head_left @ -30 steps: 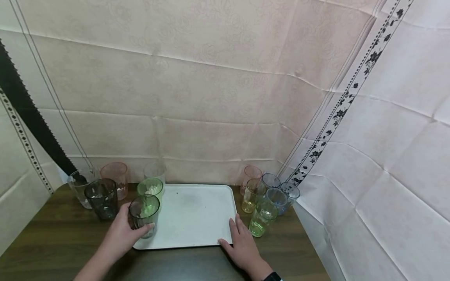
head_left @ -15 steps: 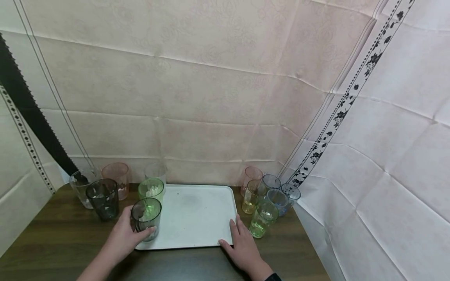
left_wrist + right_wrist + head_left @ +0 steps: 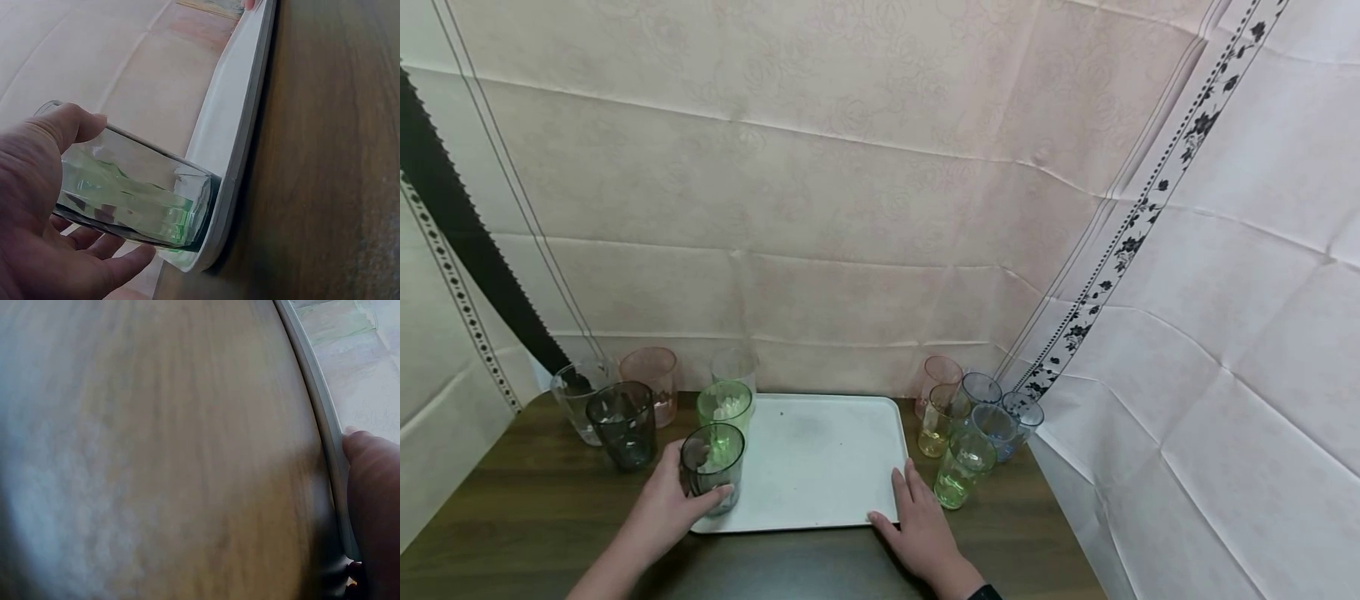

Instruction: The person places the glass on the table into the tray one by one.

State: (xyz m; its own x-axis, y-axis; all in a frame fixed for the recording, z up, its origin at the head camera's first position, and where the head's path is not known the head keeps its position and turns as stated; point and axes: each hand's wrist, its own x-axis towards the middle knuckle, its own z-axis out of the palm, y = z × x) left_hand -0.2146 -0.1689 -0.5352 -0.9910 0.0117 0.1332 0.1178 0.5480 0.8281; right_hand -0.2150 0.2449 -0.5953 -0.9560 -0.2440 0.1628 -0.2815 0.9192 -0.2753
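A smoky grey drinking glass [image 3: 706, 477] stands upright in the front left corner of the white tray [image 3: 820, 467]. My left hand [image 3: 666, 504] grips it from the left, with the thumb across its near side and the fingers round the far side. In the left wrist view the base of the grey glass [image 3: 144, 181] sits just inside the tray's rim. Close behind it on the tray is a green glass [image 3: 724, 400], and a clear glass [image 3: 733, 364] lies beyond that. My right hand [image 3: 917, 529] rests at the front right corner, fingers straight along the side, thumb on the rim.
Left of the tray on the wooden table [image 3: 512, 508] stand a dark glass [image 3: 621, 425], a clear glass [image 3: 576, 408] and a pink glass [image 3: 658, 383]. Several tinted glasses, among them a green one [image 3: 958, 475], cluster at the right. A cloth wall [image 3: 850, 208] rises behind.
My left hand has brought the grey glass slightly down and toward me within the tray's corner, and now it is still. The right hand keeps its place.
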